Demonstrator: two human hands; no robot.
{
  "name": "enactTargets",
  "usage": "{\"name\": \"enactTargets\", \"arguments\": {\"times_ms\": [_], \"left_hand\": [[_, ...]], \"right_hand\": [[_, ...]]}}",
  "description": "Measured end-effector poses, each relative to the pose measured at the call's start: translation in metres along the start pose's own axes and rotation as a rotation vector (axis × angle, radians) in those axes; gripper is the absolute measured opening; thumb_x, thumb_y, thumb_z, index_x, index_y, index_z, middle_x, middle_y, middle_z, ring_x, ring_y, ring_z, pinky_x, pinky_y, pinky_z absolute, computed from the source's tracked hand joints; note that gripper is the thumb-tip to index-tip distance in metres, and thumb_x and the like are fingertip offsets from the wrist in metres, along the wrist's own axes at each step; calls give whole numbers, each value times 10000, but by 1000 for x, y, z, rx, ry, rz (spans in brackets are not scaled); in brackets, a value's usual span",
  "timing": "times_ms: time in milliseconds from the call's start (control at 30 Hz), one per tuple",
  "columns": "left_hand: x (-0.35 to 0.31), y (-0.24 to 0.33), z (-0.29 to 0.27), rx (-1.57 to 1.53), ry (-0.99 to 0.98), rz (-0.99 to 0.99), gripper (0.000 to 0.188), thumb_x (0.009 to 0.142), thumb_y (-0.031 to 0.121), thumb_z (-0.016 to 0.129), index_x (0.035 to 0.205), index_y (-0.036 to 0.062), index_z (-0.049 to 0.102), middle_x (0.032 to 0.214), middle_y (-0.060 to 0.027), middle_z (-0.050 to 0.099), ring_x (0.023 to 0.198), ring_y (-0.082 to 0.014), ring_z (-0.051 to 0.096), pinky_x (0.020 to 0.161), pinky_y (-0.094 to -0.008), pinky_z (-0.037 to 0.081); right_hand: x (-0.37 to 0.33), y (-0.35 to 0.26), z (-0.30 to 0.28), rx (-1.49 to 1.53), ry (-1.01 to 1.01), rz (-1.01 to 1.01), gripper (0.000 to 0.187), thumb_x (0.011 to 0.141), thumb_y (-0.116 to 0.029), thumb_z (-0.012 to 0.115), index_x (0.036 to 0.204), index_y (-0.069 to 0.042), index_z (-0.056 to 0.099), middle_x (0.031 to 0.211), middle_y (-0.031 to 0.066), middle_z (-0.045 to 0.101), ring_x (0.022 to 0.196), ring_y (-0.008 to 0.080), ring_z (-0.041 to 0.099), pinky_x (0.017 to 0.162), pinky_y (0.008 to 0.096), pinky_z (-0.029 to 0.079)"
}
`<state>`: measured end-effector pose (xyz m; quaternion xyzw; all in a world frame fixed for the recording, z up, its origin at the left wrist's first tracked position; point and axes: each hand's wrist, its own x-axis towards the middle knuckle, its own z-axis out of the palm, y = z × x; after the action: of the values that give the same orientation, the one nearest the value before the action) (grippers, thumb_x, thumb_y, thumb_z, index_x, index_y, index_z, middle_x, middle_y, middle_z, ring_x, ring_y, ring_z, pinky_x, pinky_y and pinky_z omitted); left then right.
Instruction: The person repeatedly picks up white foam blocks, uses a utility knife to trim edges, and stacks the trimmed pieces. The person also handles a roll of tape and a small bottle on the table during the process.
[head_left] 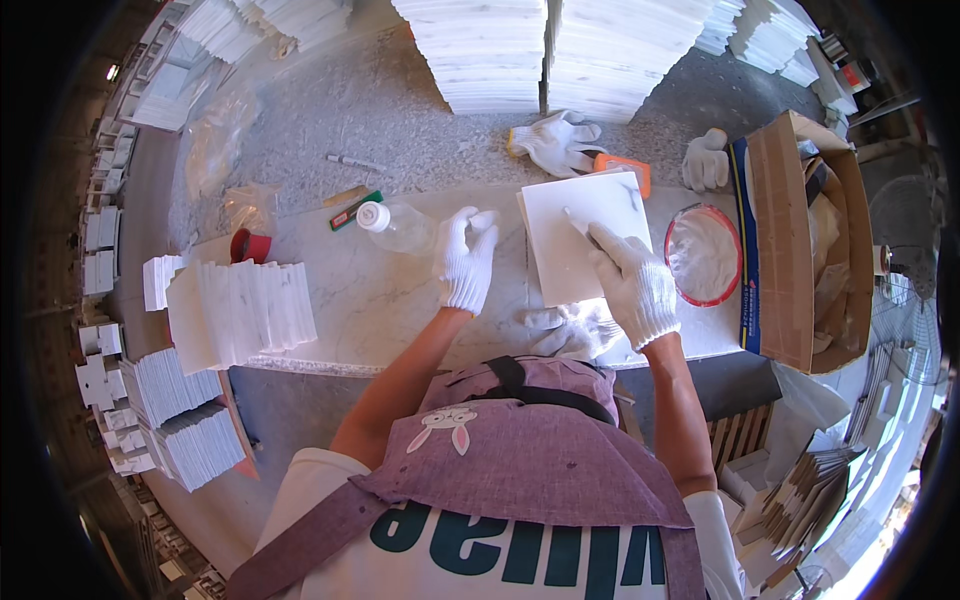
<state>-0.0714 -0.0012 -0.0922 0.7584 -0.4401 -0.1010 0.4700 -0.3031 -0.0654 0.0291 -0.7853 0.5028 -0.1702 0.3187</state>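
Observation:
A white knitted glove covers my left hand (467,262), held above the slab with its fingers curled in; whatever they hold, if anything, is hidden. Just left of it is a clear plastic bottle (405,228) with a white cap. My right hand (640,290), gloved too, rests over the right part of a white square tile (583,232). Its fingers are bent together, with a thin pale sliver at the tips, too faint to name. The tile lies slightly askew on at least one other. A round red-rimmed tub (703,256) of white material stands to the right.
A row of upright white tiles (245,315) stands at left. Tall tile stacks (480,50) rise at the back. Loose gloves (557,143), an orange tool (627,172), a marker (357,163) and a red cup-like thing (250,245) lie about. An open cardboard box (785,240) bounds the right.

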Motion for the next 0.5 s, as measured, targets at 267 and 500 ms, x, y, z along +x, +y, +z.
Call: {"name": "enactTargets", "arguments": {"times_ms": [267, 500], "left_hand": [[-24, 28, -32, -30, -83, -113, 385, 850, 124, 744, 1188, 11, 597, 1180, -118, 633, 1104, -229, 586, 989, -352, 445], [-34, 34, -41, -116, -50, -61, 442, 810, 65, 786, 1206, 48, 589, 1157, -108, 620, 1016, -236, 613, 870, -338, 517]], "right_hand": [[15, -12, 2, -60, -38, 13, 366, 940, -230, 561, 1287, -151, 646, 992, 208, 650, 908, 372, 649, 816, 425, 500], [7, -16, 5, -192, -64, -2, 381, 937, -208, 551, 1306, -182, 640, 891, 199, 613, 815, 366, 633, 749, 440, 501]]}}
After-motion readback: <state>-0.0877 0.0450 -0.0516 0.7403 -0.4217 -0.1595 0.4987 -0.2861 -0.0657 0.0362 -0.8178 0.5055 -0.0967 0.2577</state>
